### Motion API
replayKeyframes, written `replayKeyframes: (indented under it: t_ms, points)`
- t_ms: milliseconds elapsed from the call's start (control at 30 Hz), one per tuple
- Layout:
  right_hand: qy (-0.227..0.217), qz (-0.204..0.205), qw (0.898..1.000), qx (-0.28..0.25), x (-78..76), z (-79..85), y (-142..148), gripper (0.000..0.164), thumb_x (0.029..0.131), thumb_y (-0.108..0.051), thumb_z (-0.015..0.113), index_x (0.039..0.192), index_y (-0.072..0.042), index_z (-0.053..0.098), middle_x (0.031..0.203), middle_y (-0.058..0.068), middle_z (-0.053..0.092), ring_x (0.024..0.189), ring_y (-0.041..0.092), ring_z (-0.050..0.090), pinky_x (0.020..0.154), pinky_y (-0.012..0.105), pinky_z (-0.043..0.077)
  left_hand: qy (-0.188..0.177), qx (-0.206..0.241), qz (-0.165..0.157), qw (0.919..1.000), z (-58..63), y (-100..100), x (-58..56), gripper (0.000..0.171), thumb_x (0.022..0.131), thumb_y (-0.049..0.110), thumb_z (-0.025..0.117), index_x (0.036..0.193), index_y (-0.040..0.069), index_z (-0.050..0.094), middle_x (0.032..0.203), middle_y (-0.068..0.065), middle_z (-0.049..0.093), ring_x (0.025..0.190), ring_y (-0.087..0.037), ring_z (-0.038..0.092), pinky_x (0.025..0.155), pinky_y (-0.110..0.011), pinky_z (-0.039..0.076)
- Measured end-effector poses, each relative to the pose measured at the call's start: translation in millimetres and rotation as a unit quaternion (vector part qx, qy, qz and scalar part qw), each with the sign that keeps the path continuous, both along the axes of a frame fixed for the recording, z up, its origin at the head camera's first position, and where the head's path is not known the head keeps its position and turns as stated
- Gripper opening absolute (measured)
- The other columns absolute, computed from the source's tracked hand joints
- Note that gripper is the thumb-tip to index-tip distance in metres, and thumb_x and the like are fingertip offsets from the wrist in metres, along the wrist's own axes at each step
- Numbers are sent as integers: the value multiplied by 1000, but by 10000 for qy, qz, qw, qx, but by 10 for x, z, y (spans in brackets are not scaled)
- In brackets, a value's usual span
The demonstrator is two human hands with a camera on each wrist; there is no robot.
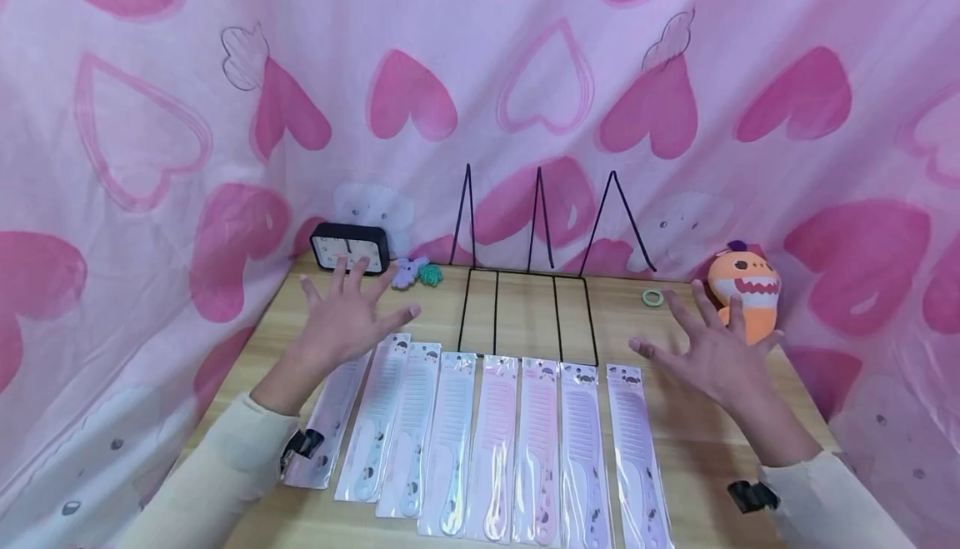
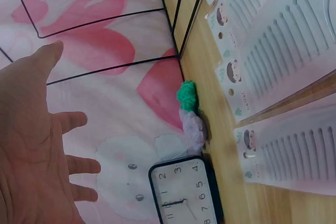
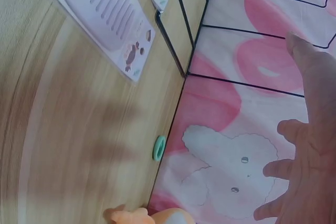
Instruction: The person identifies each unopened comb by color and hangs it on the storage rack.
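My left hand (image 1: 347, 320), fingers spread and holding nothing, hovers above the left end of a row of packaged combs. On the other side my right hand (image 1: 723, 357) is spread too, to the right of the row and also without anything in it. Several combs lie side by side in clear sleeves: a light purple comb (image 1: 341, 416) at the far left, blue combs (image 1: 452, 449), pink combs (image 1: 495, 441) in the middle, and purple combs (image 1: 636, 449) at the right. Behind them stands a black wire rack (image 1: 528, 272) with three pointed prongs.
A black-framed clock (image 1: 350, 247) stands at the back left, beside a small purple toy (image 1: 407, 272) and a green yarn ball (image 1: 431, 275). At the back right are a green ring (image 1: 652, 297) and an orange plush toy (image 1: 746, 291). Heart-patterned cloth (image 1: 412, 99) hangs around the wooden table (image 1: 697, 482).
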State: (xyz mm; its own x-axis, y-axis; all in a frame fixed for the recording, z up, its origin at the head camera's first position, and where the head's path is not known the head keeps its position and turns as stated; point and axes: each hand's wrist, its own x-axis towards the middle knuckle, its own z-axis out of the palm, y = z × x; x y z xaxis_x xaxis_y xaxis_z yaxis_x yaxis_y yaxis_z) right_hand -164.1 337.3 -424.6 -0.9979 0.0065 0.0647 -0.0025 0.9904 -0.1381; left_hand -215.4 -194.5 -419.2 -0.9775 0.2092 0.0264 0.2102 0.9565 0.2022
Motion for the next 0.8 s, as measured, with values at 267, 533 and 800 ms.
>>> replayKeyframes:
  t_ms: [267,533,800]
  points:
    - [137,327,9992,-196,41,-83,-55,112,93,-88,61,179,-30,19,185,22,18,165,66,8,104,105,2,-333,744,-1033,9913,-251,86,-195,88,107,70,56,178,27,25,187,-19,6,173,-47,-7,130,-84,-3]
    - [-118,638,9978,-160,59,-262,-75,112,93,-86,63,179,-31,17,184,22,21,161,68,21,109,102,10,-675,876,-1918,9752,-559,338,-535,85,112,59,56,179,21,20,187,-16,6,173,-49,4,134,-79,9]
    - [-235,817,9963,-116,82,-448,-83,111,93,-88,61,177,-26,27,181,22,30,160,66,26,116,98,9,-1049,669,-2157,9685,-700,598,-744,80,115,51,55,178,15,22,185,-23,14,171,-52,7,134,-79,10]
